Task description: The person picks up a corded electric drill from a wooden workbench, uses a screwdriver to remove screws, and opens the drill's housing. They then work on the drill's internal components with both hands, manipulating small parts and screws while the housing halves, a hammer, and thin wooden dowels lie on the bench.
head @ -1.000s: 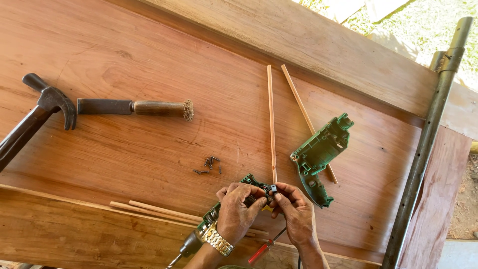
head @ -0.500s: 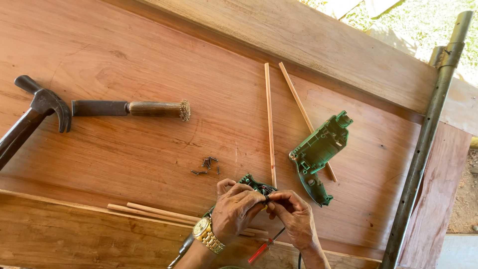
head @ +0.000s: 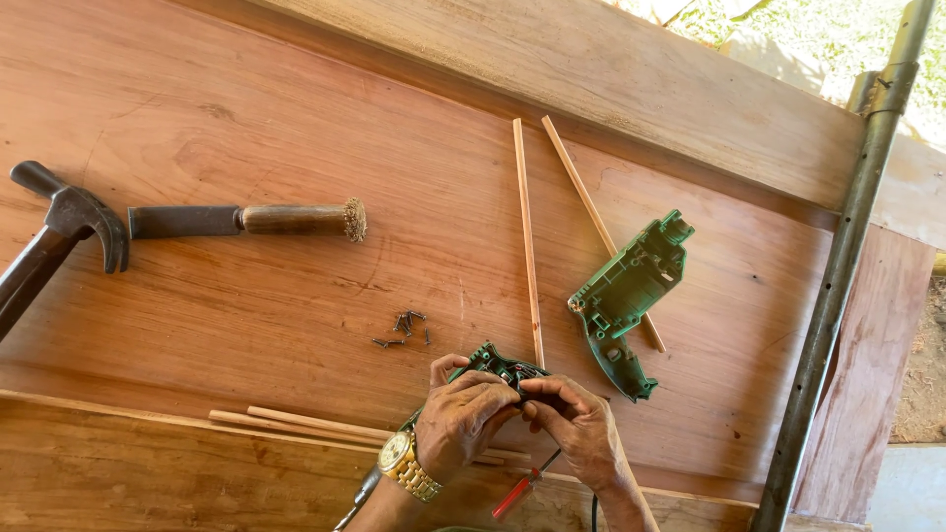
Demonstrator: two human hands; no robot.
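Wood bench under me; my left hand and right hand both grip the drill. Loose screws just beyond could roll away if bumped.

Outdoor woodworking spot — plank bench, hammer, grass.

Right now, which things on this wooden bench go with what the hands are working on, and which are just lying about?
In hand:
- left hand and right hand, both on the open green drill body
- detached green housing half
- small pile of dark screws
- red-handled screwdriver

Lying about:
- claw hammer
- chisel with frayed wooden handle
- thin wooden sticks
- metal pipe
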